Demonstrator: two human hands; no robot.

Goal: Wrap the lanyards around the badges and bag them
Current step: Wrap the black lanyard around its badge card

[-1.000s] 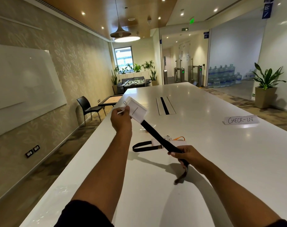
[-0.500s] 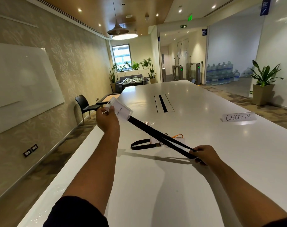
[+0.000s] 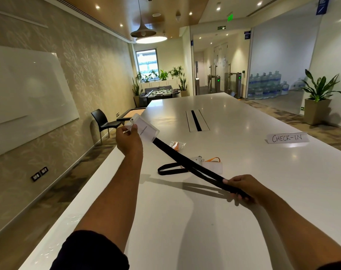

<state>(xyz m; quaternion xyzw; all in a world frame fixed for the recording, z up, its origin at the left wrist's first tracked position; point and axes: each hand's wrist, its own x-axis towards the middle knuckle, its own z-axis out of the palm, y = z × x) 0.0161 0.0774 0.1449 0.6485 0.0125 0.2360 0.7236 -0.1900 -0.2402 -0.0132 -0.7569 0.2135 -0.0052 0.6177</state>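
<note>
Now the left hand (image 3: pixel 129 140) grips the badge (image 3: pixel 146 129), raised; the right hand (image 3: pixel 241 187) pinches the black lanyard (image 3: pixel 187 164), pulled straighter than a second ago. Wrapping looks ready to begin.

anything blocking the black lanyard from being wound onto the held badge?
Nothing visible. The black lanyard runs taut through open air from the badge in the left hand to the right hand, above the table.

Bright, even lighting from ceiling spots (image 3: pixel 97 7) and a pendant lamp (image 3: pixel 148 35); table (image 3: pixel 263 191) shows glare and soft shadows; wide-angle edges bend.
</note>
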